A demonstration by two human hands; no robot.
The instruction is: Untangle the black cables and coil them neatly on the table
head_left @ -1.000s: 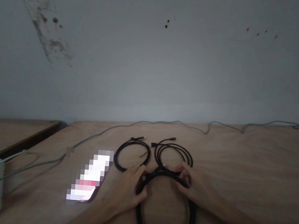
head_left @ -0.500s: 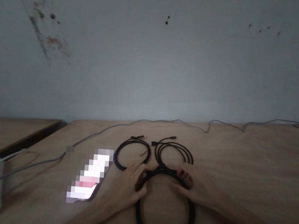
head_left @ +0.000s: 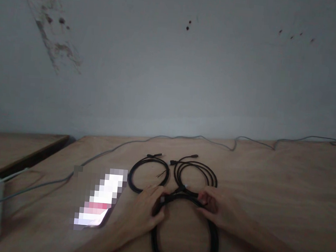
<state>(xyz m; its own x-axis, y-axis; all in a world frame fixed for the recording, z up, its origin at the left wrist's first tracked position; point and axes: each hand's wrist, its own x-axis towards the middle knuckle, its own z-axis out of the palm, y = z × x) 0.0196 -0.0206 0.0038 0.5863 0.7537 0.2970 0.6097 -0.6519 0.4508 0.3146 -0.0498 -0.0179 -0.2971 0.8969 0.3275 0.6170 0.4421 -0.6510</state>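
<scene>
Left hand (head_left: 145,209), right hand (head_left: 222,211) pinching top arc of black cable coil (head_left: 216,240) lying on bench (head_left: 283,183), 6 o'clock of two smaller coils (head_left: 150,159). Grips narrow, holding strands. Likely light, floppy, springing apart; gripping bunched loops safest.

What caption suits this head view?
Left hand and right hand grip the near cable coil on the table, two smaller coils just beyond.

Left hand (head_left: 145,212) and right hand (head_left: 221,210), curled grips, close together.
</scene>
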